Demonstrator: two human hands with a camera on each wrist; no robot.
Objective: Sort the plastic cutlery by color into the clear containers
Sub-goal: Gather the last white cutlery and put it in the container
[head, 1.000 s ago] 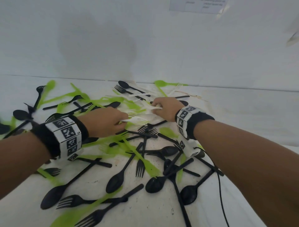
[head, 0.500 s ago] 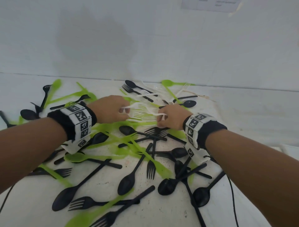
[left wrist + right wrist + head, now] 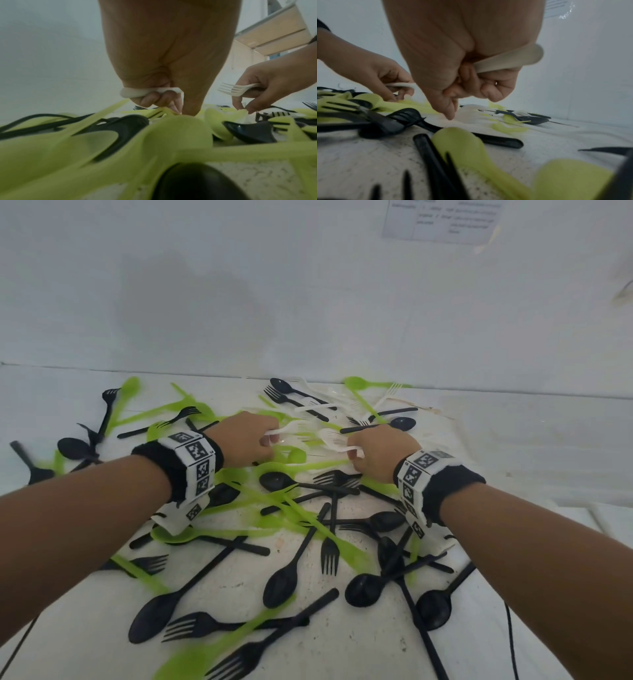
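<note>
Black, green and white plastic cutlery lies jumbled on the white table (image 3: pixel 342 645). My left hand (image 3: pixel 270 440) grips white cutlery handles (image 3: pixel 149 92) under its curled fingers, a white fork (image 3: pixel 291 428) sticking out, while thumb and forefinger touch the green pieces (image 3: pixel 171 129) below. My right hand (image 3: pixel 352 453) grips white cutlery (image 3: pixel 334 440), its handle (image 3: pixel 510 59) across the palm, and its forefinger points down at a white piece (image 3: pixel 467 113) on the table. The hands are close together mid-pile. No clear container is in view.
Black spoons (image 3: pixel 281 580) and forks (image 3: pixel 329 553) and green pieces (image 3: pixel 246 505) cover the table from the near edge to the white back wall (image 3: pixel 308 302). More white forks (image 3: pixel 387 395) lie at the back. A black cable (image 3: pixel 510 631) runs along the right front.
My left hand has moved forward and right into the pile, still holding white forks. The right hand has lifted slightly with its white cutlery. The two hands are nearer each other.
</note>
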